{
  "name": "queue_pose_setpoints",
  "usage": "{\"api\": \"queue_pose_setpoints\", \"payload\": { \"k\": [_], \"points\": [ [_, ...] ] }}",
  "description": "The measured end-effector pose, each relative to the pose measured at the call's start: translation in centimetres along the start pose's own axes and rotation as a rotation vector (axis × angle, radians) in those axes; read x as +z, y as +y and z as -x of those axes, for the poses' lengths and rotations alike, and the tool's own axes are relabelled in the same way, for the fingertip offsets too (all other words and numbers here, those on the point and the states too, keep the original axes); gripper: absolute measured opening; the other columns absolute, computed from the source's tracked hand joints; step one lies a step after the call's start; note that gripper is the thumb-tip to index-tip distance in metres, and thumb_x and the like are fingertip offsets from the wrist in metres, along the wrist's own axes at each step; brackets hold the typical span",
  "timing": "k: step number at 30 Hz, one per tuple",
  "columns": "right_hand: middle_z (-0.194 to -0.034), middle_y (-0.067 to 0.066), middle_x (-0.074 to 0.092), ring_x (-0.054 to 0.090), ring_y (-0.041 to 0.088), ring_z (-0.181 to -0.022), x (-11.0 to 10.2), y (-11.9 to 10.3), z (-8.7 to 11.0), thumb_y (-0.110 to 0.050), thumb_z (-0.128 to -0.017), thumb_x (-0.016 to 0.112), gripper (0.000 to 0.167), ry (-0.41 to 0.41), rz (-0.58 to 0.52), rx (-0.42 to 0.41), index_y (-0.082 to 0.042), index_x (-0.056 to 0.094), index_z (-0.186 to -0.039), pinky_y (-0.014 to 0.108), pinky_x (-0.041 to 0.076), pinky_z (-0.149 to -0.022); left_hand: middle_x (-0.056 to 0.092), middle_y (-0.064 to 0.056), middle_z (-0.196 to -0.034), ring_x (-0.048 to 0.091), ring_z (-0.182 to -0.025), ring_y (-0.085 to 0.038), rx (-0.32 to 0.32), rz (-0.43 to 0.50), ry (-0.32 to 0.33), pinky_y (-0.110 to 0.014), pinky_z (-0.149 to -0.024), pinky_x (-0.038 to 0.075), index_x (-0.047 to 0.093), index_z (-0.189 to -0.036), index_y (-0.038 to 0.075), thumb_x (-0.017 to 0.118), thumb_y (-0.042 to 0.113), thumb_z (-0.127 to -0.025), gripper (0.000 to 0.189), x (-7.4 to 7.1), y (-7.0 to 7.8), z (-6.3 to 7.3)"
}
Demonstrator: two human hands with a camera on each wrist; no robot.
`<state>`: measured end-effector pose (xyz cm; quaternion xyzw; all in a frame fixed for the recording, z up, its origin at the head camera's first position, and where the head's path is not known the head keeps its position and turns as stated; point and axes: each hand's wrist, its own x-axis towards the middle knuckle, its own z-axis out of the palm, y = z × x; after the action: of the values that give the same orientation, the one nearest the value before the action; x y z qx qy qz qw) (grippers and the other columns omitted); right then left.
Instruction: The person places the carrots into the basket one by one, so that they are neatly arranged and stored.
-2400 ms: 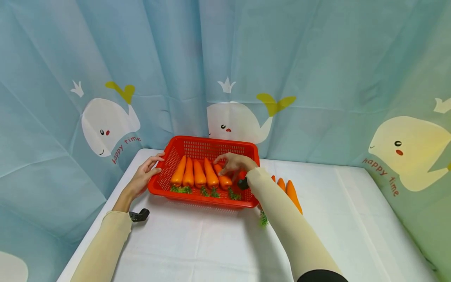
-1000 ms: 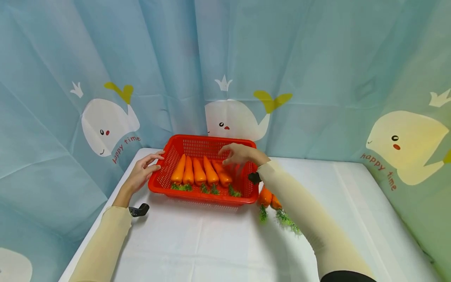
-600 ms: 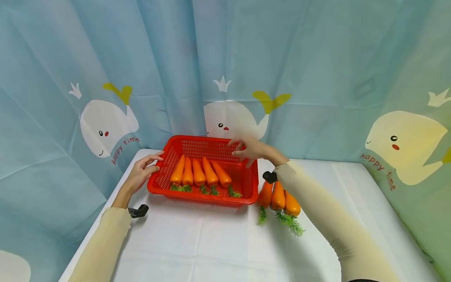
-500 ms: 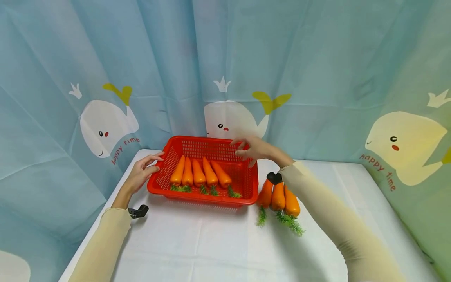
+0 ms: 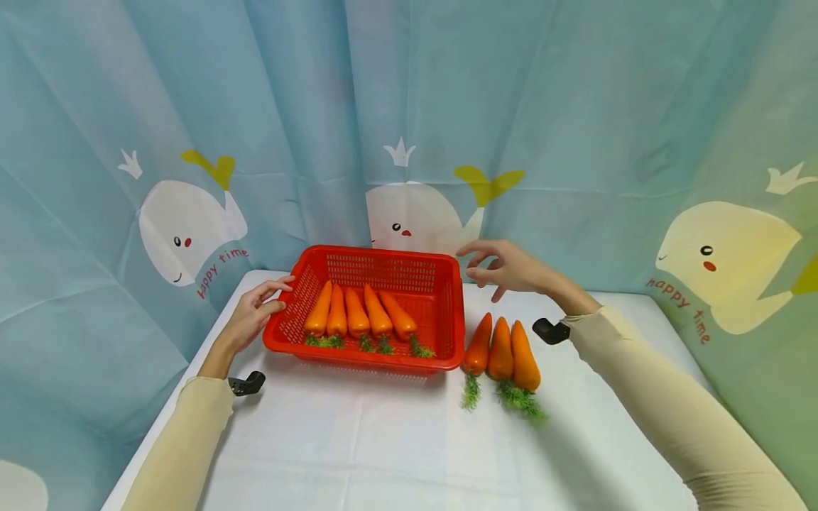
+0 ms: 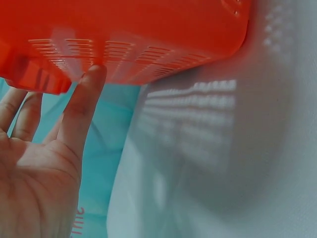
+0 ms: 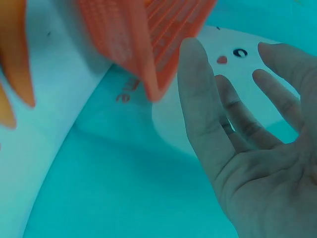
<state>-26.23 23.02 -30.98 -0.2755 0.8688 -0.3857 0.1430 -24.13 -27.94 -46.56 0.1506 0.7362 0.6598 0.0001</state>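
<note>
My left hand is at the left end of a red plastic basket, its fingers at the rim. In the left wrist view the thumb touches the basket's outer wall and the fingers rise beside the rim, not wrapped round it. Several orange carrots with green tops lie side by side in the basket's left and middle. My right hand hovers past the basket's right back corner, fingers spread and holding nothing. Below it, three more carrots lie on the table, tops toward me.
The basket stands on a white-covered table. A blue curtain printed with white whales hangs close behind the table and along its sides. Black wrist mounts stick out from both sleeves.
My right hand has let go of the rightmost carrot in the basket, lifted, and moved right out over the basket's edge. That carrot now leans left. The left hand has stayed at the rim.
</note>
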Motion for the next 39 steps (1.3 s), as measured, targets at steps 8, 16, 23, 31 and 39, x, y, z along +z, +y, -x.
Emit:
{"api": "queue_pose_setpoints", "payload": {
  "k": [8, 16, 23, 31, 39],
  "points": [
    [-0.126, 0.022, 0.062, 0.068, 0.03, -0.093, -2.1, 1.4, 4.7, -0.016, -0.102, 0.066, 0.043, 0.035, -0.022, 0.082, -0.011, 0.056, -0.143, 0.044, 0.063, -0.063, 0.038, -0.011, -0.162, 0.03, -0.148, -0.034, -0.039, 0.035, -0.018, -0.024, -0.096, 0.054, 0.053, -0.128, -0.005, 0.05, -0.002, -0.101, 0.027, -0.2, 0.0, 0.0],
    [-0.13, 0.024, 0.06, 0.069, 0.027, -0.096, -2.8, 3.1, 8.4, -0.016, -0.103, 0.063, 0.046, 0.062, -0.044, 0.114, -0.008, 0.051, -0.146, 0.044, 0.063, -0.067, 0.038, -0.01, -0.162, 0.039, -0.141, -0.019, -0.055, 0.122, -0.017, -0.025, -0.096, 0.054, 0.054, -0.128, -0.005, 0.055, 0.002, -0.103, 0.026, -0.4, -0.5, 0.5],
    [-0.129, 0.025, 0.06, 0.07, 0.02, -0.091, -3.5, 3.6, 10.6, -0.015, -0.104, 0.062, 0.045, 0.113, -0.033, 0.103, -0.008, 0.05, -0.146, 0.042, 0.063, -0.066, 0.039, -0.008, -0.161, 0.042, -0.139, -0.017, -0.039, 0.182, -0.031, -0.027, -0.095, 0.055, 0.054, -0.128, -0.003, 0.056, 0.004, -0.103, 0.026, -0.3, -0.4, 0.2],
    [-0.129, 0.026, 0.06, 0.071, 0.02, -0.091, -3.9, 4.2, 12.3, -0.015, -0.104, 0.063, 0.043, 0.136, -0.05, 0.095, -0.009, 0.051, -0.145, 0.045, 0.063, -0.067, 0.038, -0.007, -0.161, 0.047, -0.134, -0.014, -0.056, 0.176, -0.022, -0.029, -0.093, 0.056, 0.053, -0.129, -0.003, 0.056, 0.005, -0.103, 0.027, -0.4, -0.3, 0.2],
    [-0.126, 0.025, 0.061, 0.072, 0.021, -0.088, -3.4, 5.0, 12.8, -0.014, -0.102, 0.065, 0.044, 0.157, -0.059, 0.086, -0.009, 0.052, -0.144, 0.043, 0.063, -0.066, 0.039, -0.006, -0.161, 0.049, -0.132, -0.015, -0.063, 0.166, -0.021, -0.03, -0.092, 0.057, 0.054, -0.127, 0.0, 0.057, 0.006, -0.103, 0.025, -0.3, -0.4, 0.2]
  ]
}}
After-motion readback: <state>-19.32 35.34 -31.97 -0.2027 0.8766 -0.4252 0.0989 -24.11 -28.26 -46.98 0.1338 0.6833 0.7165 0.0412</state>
